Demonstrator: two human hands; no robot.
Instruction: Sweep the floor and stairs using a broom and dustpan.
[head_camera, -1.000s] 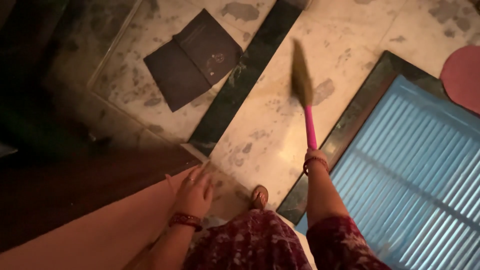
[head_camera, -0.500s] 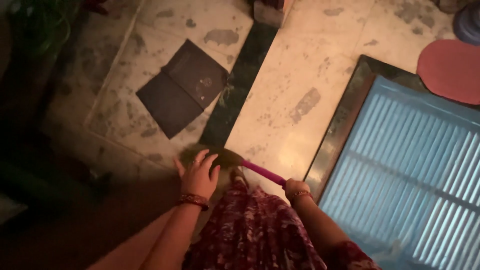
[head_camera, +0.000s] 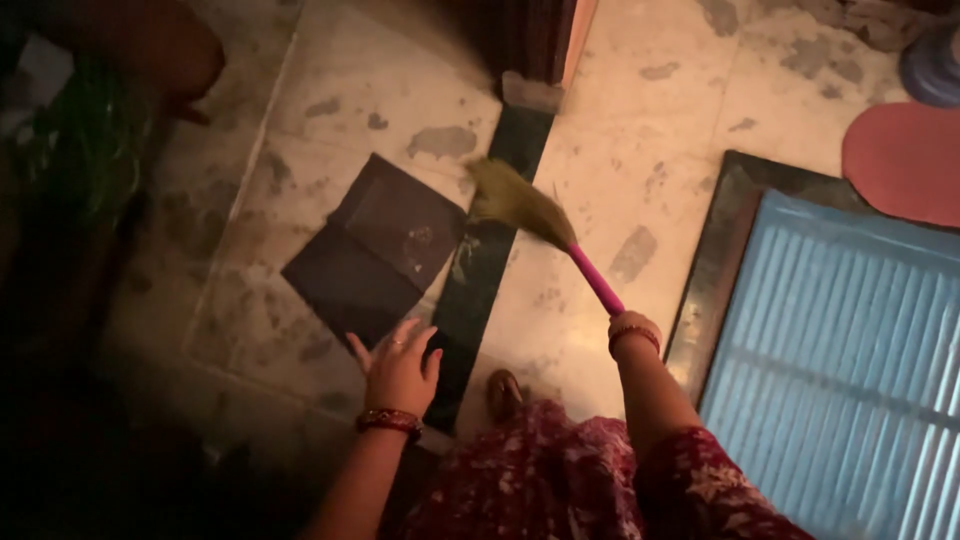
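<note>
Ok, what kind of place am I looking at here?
Probably a home, dimly lit. The floor is pale mottled stone tile with a dark inlaid strip, a blue striped mat lies on it, and the right hand holds a pink-handled broom.

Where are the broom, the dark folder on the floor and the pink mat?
broom (head_camera: 520, 203), head view, on the straw bristles.
dark folder (head_camera: 375, 250), head view, on the middle of its open cover.
pink mat (head_camera: 905, 163), head view, on its flat top near the picture's right edge.
</note>
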